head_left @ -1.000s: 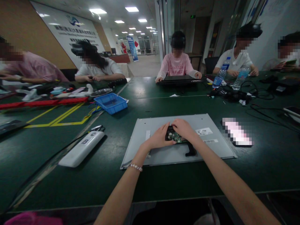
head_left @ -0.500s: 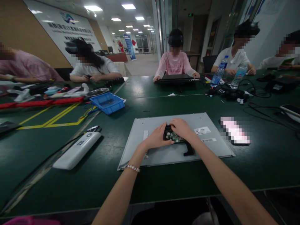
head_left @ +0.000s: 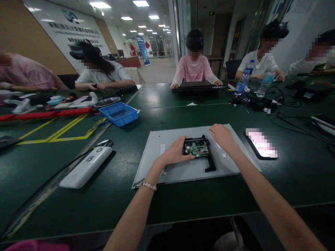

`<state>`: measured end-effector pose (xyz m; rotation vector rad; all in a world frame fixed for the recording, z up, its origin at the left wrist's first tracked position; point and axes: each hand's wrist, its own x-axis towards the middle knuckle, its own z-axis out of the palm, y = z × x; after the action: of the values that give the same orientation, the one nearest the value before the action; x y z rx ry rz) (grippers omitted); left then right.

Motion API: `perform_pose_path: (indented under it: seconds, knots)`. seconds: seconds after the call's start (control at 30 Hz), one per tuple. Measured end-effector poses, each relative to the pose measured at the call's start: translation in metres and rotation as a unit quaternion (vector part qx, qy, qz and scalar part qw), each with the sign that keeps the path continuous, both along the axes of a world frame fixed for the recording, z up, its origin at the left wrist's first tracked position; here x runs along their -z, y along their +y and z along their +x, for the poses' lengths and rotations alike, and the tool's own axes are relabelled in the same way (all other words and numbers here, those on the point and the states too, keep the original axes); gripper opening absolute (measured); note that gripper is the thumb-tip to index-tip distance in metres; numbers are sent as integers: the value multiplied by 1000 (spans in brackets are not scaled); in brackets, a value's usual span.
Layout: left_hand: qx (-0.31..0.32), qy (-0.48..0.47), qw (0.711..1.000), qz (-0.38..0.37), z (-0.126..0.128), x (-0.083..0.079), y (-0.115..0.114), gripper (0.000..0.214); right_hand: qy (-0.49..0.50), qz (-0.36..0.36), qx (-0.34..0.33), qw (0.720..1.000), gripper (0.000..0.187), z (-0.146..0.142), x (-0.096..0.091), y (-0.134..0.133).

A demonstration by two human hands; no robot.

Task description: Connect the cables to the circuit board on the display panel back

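A flat grey panel [head_left: 154,153], seemingly the back of a screen, lies on the green table. On its middle sits a green circuit board [head_left: 195,150] in a black plastic frame [head_left: 210,164] with an arm sticking out toward me. My left hand [head_left: 175,150] is closed about the frame's left side, thumb along the near edge and fingers at the far edge. Over the panel's right part, apart from the board, hovers my right hand [head_left: 222,136]. Its fingers are pressed together, and whatever may be between them is hidden.
A white power bank [head_left: 87,167] with a cable lies left, a lit phone [head_left: 261,144] right. Farther off stand a blue tray [head_left: 120,115] and two water bottles [head_left: 244,78]. Several people sit opposite, one holding a black flat device [head_left: 196,87].
My right hand has left the circuit board and moved right and away from me, uncovering the board's right side. My left hand stays on the frame.
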<state>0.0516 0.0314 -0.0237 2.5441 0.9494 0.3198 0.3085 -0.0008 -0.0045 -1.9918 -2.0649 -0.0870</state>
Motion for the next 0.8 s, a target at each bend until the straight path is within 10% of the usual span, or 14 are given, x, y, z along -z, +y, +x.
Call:
perform_pose_path:
  seconds: [0.47, 0.8]
  knots:
    - [-80, -20, 994, 71, -16, -36, -4, 73, 91, 11, -37, 995, 31, 45, 24, -14]
    - [-68, 118, 985, 105, -54, -6, 28, 48, 80, 10, -71, 994, 24, 49, 36, -8]
